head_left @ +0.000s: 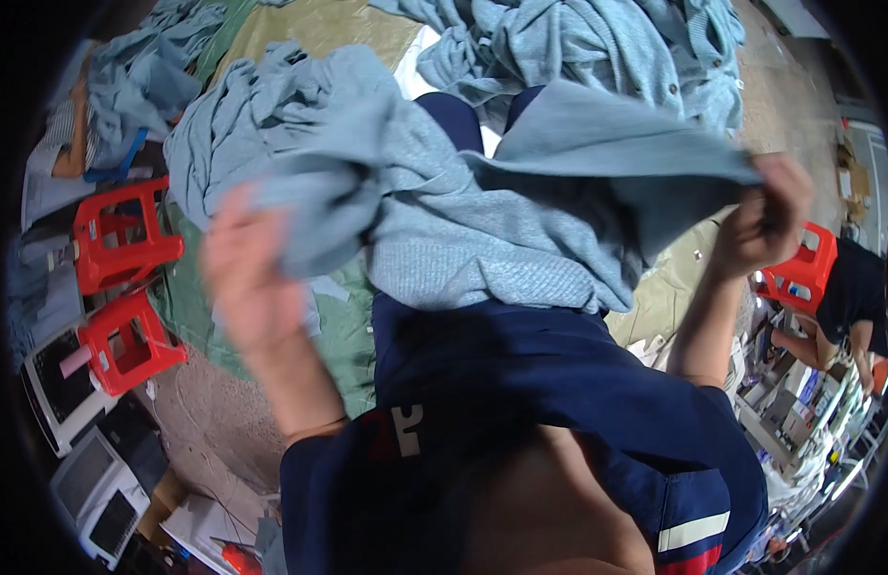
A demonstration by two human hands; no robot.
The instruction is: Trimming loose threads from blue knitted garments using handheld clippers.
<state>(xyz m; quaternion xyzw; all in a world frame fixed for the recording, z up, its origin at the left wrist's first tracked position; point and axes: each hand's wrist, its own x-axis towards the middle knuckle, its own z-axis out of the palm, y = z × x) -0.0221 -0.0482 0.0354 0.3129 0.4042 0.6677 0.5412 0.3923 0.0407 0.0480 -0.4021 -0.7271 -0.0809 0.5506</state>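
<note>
A light blue knitted sweater (463, 230) with a ribbed hem lies across my lap, parts of it lifted to both sides. On the right, the fingers of my right hand (770, 211) are closed on a stretched-out end of it, raised above my thigh. My left hand (257, 268) is at the left beside another raised, blurred part of the sweater. Motion smears its fingers, so I cannot make out whether they grip the cloth.
Heaps of similar knitwear lie ahead, one at the left (262, 125) and a buttoned one (597, 57) at the far right, on a green sheet (343, 355). Red plastic stools (127, 235) stand left. Other people work at the far left (75, 134) and right (851, 297).
</note>
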